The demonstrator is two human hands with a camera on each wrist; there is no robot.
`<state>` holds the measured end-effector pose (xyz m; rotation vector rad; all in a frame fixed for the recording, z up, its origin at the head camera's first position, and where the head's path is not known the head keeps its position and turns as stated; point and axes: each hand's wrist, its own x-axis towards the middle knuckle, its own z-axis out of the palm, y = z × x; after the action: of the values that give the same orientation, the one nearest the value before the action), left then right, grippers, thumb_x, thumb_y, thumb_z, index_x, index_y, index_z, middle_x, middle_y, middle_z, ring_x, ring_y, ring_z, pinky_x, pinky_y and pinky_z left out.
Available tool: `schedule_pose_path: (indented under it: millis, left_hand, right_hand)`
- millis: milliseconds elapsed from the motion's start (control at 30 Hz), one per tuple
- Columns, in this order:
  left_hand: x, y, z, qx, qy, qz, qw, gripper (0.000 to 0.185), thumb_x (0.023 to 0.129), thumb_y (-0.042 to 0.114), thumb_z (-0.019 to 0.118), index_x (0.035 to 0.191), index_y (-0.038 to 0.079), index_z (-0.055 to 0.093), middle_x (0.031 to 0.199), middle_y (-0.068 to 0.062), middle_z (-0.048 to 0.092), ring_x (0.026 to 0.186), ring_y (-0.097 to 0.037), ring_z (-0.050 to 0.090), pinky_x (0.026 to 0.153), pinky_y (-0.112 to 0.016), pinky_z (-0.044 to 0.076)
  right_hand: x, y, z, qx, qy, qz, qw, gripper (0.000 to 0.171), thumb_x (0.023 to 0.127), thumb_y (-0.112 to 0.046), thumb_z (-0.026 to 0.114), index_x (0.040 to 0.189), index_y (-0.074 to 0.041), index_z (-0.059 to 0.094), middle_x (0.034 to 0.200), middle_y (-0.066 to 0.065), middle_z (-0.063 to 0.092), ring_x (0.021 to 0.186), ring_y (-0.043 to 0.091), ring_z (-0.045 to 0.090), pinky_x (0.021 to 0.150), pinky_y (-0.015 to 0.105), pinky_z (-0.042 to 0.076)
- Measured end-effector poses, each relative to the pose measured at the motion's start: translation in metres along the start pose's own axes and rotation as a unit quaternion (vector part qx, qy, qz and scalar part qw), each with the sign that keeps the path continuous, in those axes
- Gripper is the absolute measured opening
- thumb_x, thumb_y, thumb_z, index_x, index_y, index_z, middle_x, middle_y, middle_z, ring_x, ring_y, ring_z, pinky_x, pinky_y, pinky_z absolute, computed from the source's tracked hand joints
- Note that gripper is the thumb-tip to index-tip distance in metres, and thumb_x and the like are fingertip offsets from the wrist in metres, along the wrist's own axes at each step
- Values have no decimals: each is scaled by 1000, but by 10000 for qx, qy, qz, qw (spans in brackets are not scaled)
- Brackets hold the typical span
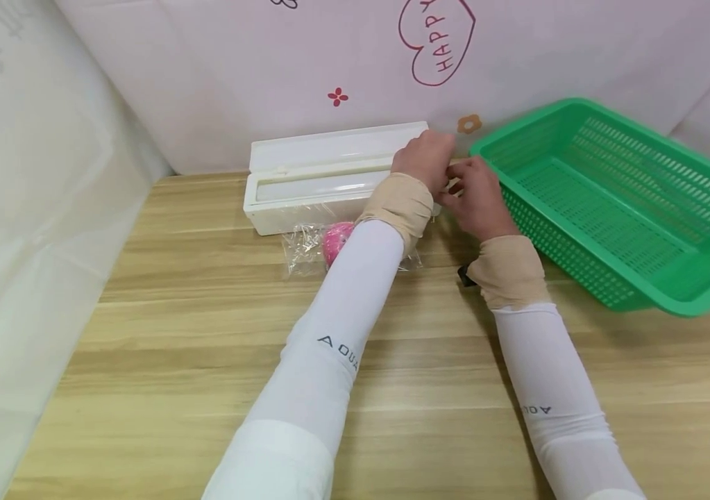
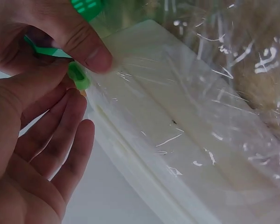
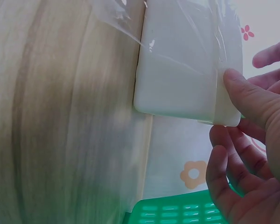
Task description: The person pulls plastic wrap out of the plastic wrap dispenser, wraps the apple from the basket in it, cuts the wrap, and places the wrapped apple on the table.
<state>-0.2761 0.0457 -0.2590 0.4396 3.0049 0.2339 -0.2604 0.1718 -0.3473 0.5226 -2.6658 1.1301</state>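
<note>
A white cling-film dispenser box (image 1: pixel 323 186) stands at the back of the table with its lid up. Clear film (image 2: pixel 186 116) is stretched over it and over a pink object (image 1: pixel 337 239) lying in front. Both hands meet at the box's right end. My right hand (image 1: pixel 476 198) pinches a small green slider (image 2: pixel 78 74) under its thumb (image 3: pixel 245 93), which presses the film onto the box corner (image 3: pixel 186 88). My left hand (image 1: pixel 426 161) rests over the same end, its fingers (image 2: pixel 60 135) loosely extended and its forefinger touching the slider.
A green slotted basket (image 1: pixel 617 201) sits tilted at the right, close to my right hand. A wall sheet with flower stickers (image 3: pixel 194 174) stands right behind the box. A wooden tabletop (image 1: pixel 205 347) stretches toward me, and a pale curtain hangs at the left.
</note>
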Motion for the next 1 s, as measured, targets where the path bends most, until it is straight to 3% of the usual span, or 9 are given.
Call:
schedule_pose_path:
  millis: [200, 333, 600, 1000]
  left_hand:
    - [2, -7, 7, -295, -2, -4, 9996, 8, 102, 11, 61, 106, 15, 67, 127, -7, 71, 115, -24, 69, 89, -39, 59]
    - [2, -13, 9, -230, 79, 254, 9994, 11, 100, 8, 61, 90, 13, 63, 113, -7, 73, 104, -23, 68, 83, -35, 55]
    - [-1, -17, 9, 90, 229, 782, 9966, 17, 103, 3, 59, 103, 11, 74, 108, -5, 72, 99, -22, 67, 83, -32, 55]
    - [-4, -25, 10, 309, 330, 1032, 9936, 24, 100, -4, 55, 104, 8, 75, 113, -8, 74, 104, -24, 70, 87, -36, 60]
  right_hand:
    - [0, 0, 3, 2, 161, -129, 9998, 27, 96, -1, 74, 121, 7, 74, 121, 27, 62, 109, 44, 65, 93, 55, 60]
    - [1, -2, 6, 36, 214, -138, 9997, 31, 94, -3, 78, 123, 8, 74, 121, 27, 64, 110, 44, 66, 91, 54, 61]
    - [0, -2, 3, -43, 222, -14, 9997, 32, 94, -4, 78, 124, 8, 74, 121, 29, 65, 117, 42, 60, 92, 57, 60]
    - [-1, -2, 2, -172, 151, 240, 9994, 30, 94, -9, 80, 118, 8, 76, 118, 28, 65, 103, 44, 72, 90, 53, 61]
